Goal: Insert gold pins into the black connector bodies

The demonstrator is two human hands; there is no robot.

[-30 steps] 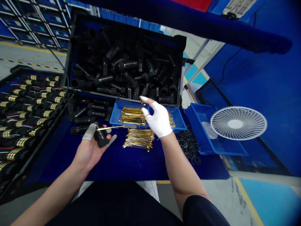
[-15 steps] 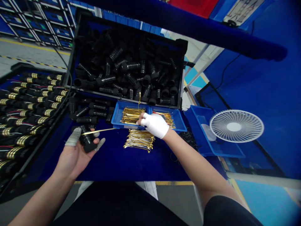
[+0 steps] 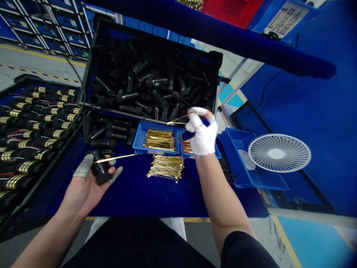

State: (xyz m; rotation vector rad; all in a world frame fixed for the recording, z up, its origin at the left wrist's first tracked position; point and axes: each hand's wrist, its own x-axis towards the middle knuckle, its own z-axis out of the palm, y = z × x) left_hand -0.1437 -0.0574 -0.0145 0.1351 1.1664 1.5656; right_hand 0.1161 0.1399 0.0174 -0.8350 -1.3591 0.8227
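My left hand [image 3: 89, 186], with finger cots on some fingers, is closed around a black ribbed tube fitting [image 3: 102, 173]. A gold cable tie [image 3: 122, 157] lies around or across that fitting, its long tail sticking out to the right. My right hand [image 3: 204, 136], in a white fingerless glove, pinches another thin gold cable tie [image 3: 177, 121] above the small blue bins. Below it, a left blue bin [image 3: 138, 134] holds several gold ties. The right blue bin [image 3: 182, 149], partly hidden by my hand, has red and gold ones. A bundle of gold ties [image 3: 166, 166] rests on the blue table.
A large black crate [image 3: 150, 116] full of black ribbed fittings stands behind the bins. At left, a tray [image 3: 30, 201] holds rows of fittings with gold bands. A white fan [image 3: 279, 153] stands over a blue bin at right. A shelf bar [image 3: 237, 42] crosses above.
My right hand has lifted from the left blue bin, moving up and to the right with a gold cable tie. The left hand and its fitting have barely moved.
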